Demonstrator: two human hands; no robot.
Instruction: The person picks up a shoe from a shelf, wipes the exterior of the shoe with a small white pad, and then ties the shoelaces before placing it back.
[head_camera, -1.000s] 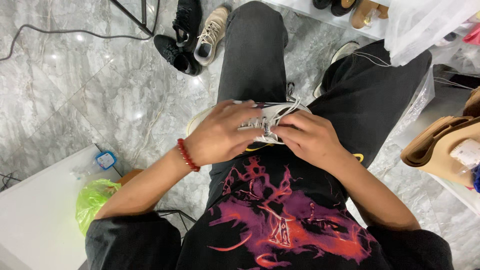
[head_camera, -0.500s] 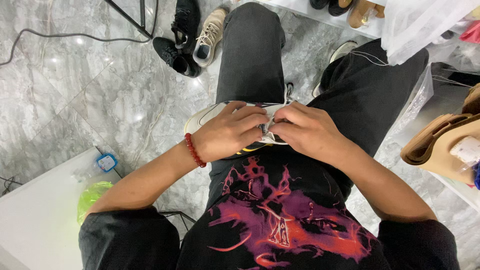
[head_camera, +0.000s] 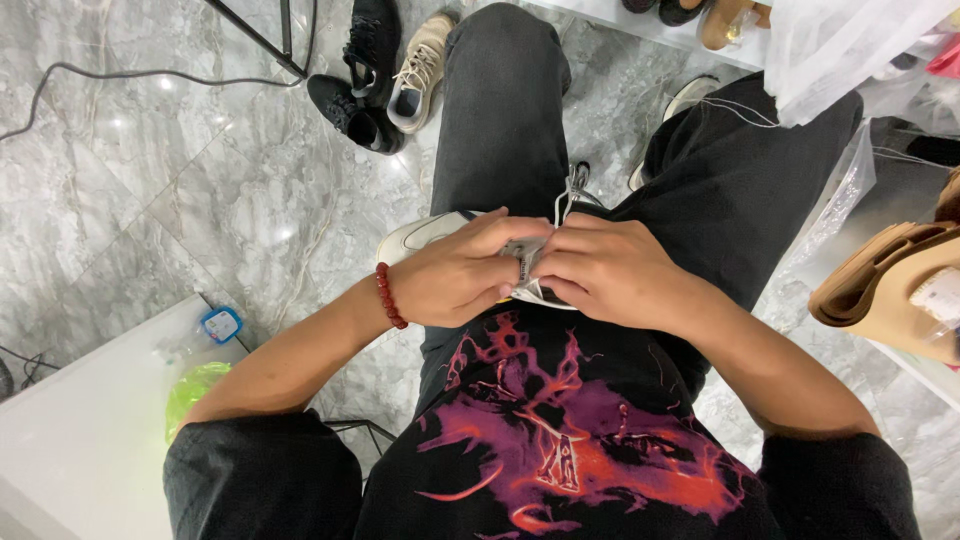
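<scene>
Grey marble floor (head_camera: 180, 180) underneath, glossy, with a black cable (head_camera: 120, 72) snaking across the top left. White tabletop (head_camera: 70, 420) at lower left, carrying a green plastic bag (head_camera: 195, 392) and a small bottle with a blue cap (head_camera: 220, 324). White shelf (head_camera: 690, 42) along the top right with more footwear on it, a clear plastic bag (head_camera: 850, 50) hanging over its edge, tan sandals (head_camera: 880, 280) at the far right. On the floor near the top, a pair of black sneakers (head_camera: 360, 75) and one beige sneaker (head_camera: 425, 70) just beside them.

In the lap, resting across dark trousers (head_camera: 505, 110), a white sneaker (head_camera: 430, 232), toe pointing to the left, mostly covered by both hands. Looks light and easy to steady on the thigh; sole probably firm and a little springy, upper soft enough to give under the thumbs. Best held by the sole and sides, leaving the lacing area free.

Left hand (head_camera: 455, 275), red bead bracelet (head_camera: 388, 296) at the wrist, curled over the sneaker's middle, fingers pressed together and pinching at the laces against the other hand. Right hand (head_camera: 600, 270) closed likewise, fingertips meeting the left's over the tongue, pinching the white lace (head_camera: 562, 205); exact hold under the knuckles hidden. Lace thin, limp and slippery-looking, one loop standing up just above the fingers; needs a fingertip pinch close to the eyelets, since a loose end would slide free.
</scene>
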